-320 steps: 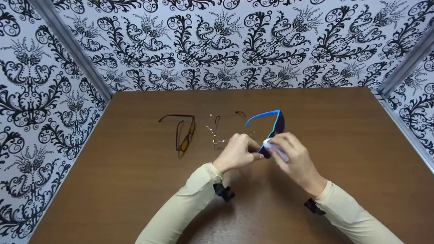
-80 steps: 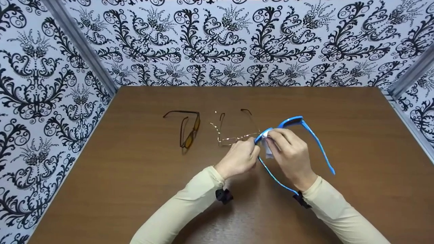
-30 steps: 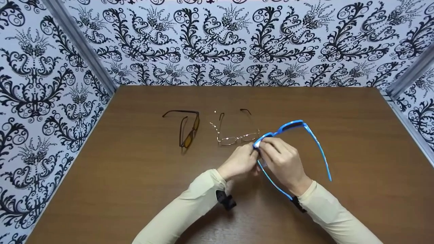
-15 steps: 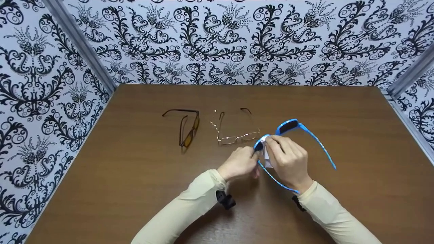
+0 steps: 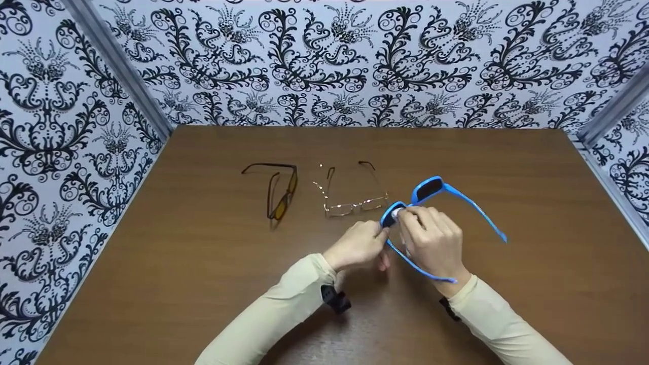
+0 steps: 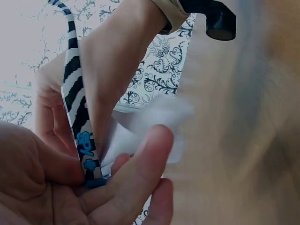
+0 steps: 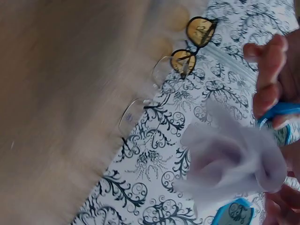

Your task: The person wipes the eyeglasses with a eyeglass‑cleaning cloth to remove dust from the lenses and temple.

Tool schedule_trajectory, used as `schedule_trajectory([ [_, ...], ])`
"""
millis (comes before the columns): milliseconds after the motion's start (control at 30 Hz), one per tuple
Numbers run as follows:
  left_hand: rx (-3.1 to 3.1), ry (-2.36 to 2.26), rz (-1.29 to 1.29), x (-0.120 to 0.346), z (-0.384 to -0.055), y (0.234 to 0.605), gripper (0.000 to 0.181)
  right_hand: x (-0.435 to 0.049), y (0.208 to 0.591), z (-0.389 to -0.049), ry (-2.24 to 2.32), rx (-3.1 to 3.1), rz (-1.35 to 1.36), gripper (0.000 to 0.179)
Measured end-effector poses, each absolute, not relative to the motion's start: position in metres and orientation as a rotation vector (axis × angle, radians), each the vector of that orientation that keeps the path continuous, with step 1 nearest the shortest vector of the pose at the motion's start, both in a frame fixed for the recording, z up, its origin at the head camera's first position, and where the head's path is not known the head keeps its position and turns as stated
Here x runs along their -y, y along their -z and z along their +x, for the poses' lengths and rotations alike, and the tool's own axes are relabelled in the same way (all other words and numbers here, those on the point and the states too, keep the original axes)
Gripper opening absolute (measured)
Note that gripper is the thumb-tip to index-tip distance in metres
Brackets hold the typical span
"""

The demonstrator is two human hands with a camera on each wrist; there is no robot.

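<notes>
Blue-framed sunglasses [image 5: 428,188] with dark lenses are held up over the table, both temples unfolded toward the person. My left hand [image 5: 357,245] pinches them at the left end of the frame, by the hinge. In the left wrist view the near temple [image 6: 76,93] shows black-and-white zebra stripes. My right hand [image 5: 433,243] pinches a crumpled white cloth [image 7: 229,154] and presses it on the left lens. From the head view most of the cloth is hidden behind the right hand; the left wrist view shows it hanging below the fingers.
Thin metal-rimmed eyeglasses [image 5: 355,207] lie unfolded just beyond the left hand. Further left are dark-framed glasses with yellow lenses [image 5: 282,205], also on the brown table [image 5: 203,274]. Patterned walls [image 5: 324,66] stand behind and at the sides.
Over the last second the right hand shifts the cloth about on the left lens, and the sunglasses tilt slightly. Earlier, they were turned another way, with one temple pointing left. The other glasses stay put.
</notes>
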State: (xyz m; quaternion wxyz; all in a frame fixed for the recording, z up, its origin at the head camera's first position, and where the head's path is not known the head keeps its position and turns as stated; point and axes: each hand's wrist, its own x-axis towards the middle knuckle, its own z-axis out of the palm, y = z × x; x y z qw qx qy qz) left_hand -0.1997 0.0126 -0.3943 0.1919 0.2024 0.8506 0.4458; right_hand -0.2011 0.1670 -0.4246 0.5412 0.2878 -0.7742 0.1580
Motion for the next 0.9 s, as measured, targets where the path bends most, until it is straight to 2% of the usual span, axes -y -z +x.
schedule_trajectory([
  [133, -2.325, -1.294, 0.527, -0.014, -0.199, 0.395, 0.035, -0.164, 0.423, -0.203, -0.409, 1.791, 0.647, 0.013],
  [300, -2.302, -1.368, 0.539, -0.012, -0.201, 0.396, 0.035, -0.166, 0.421, -0.203, -0.63, 1.841, 0.826, 0.018],
  [433, -2.326, -1.364, 0.572, -0.011, -0.203, 0.397, 0.036, -0.172, 0.421, -0.199, -0.711, 1.964, 0.908, 0.013],
  [800, -2.287, -1.331, 0.504, -0.008, -0.202, 0.402, 0.034, -0.194, 0.424, -0.194, -0.75, 1.979, 0.728, 0.009],
  [900, -2.263, -1.353, 0.461, -0.008, -0.203, 0.405, 0.032, -0.198, 0.423, -0.194, -0.762, 1.963, 0.644, 0.014],
])
